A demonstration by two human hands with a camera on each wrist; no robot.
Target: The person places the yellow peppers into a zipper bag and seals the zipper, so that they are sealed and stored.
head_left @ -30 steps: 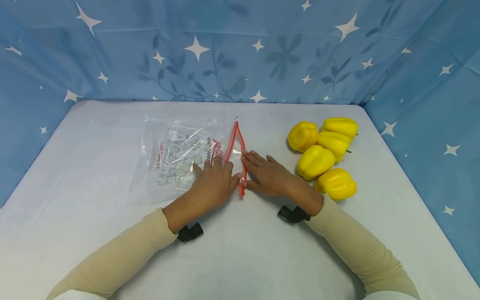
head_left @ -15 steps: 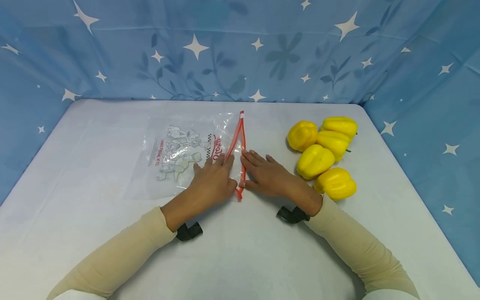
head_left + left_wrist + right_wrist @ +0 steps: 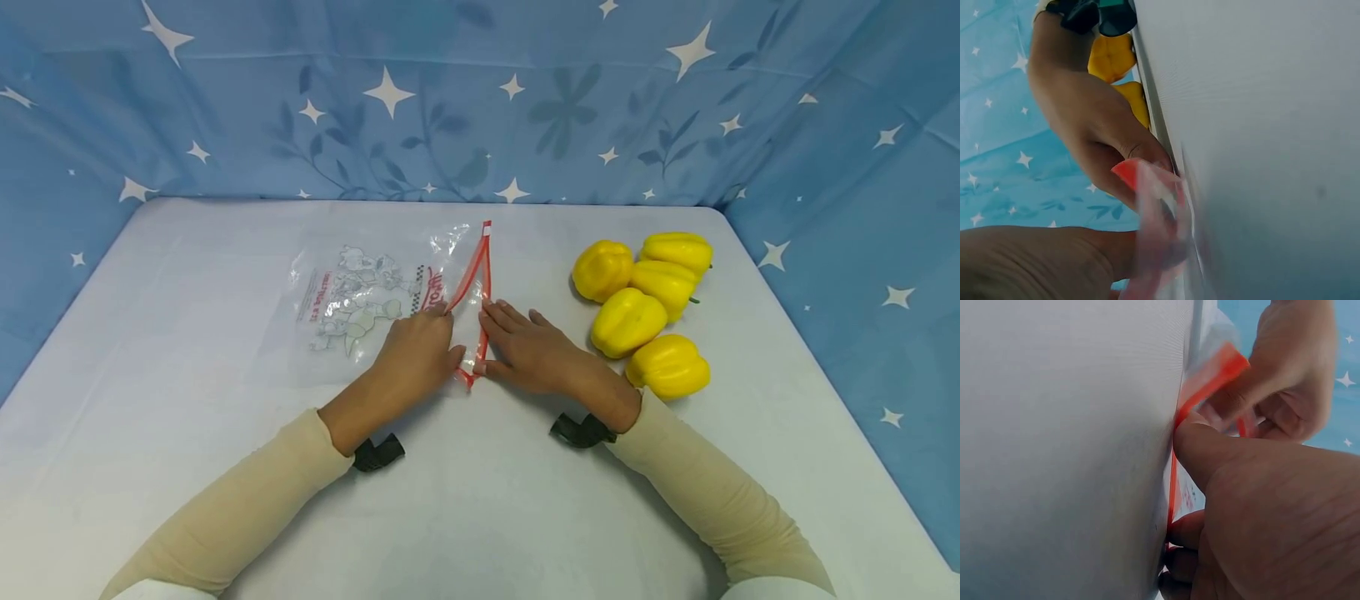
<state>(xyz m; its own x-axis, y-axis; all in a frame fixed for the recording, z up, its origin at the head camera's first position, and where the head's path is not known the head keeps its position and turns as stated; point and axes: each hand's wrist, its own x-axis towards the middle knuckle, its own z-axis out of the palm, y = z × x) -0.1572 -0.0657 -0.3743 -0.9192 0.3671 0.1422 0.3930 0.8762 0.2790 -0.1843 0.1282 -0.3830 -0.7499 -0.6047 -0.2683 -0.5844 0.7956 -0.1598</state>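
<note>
A clear plastic zip bag [image 3: 367,292] with printed figures and red zip edges [image 3: 486,267] lies on the white table. Its mouth gapes to the right in a narrow wedge. My left hand [image 3: 416,354] grips the upper red edge with its fingers curled under, lifting it a little. My right hand [image 3: 536,354] lies flat, straight fingers pressing the other red edge down. In the right wrist view, the left hand [image 3: 1297,381] is bent behind the raised red corner [image 3: 1232,361]. My left fingertips are partly hidden by the bag in the left wrist view.
Several yellow bell peppers [image 3: 628,323] sit in a cluster to the right, close to my right forearm. A blue curtain [image 3: 465,100] with stars hangs behind the table [image 3: 480,500]. Black wrist cameras [image 3: 378,452] sit under both wrists.
My left hand's spread fingers have curled in on the bag's upper red edge, and the near end of the mouth has shifted left and widened. The right hand stays put.
</note>
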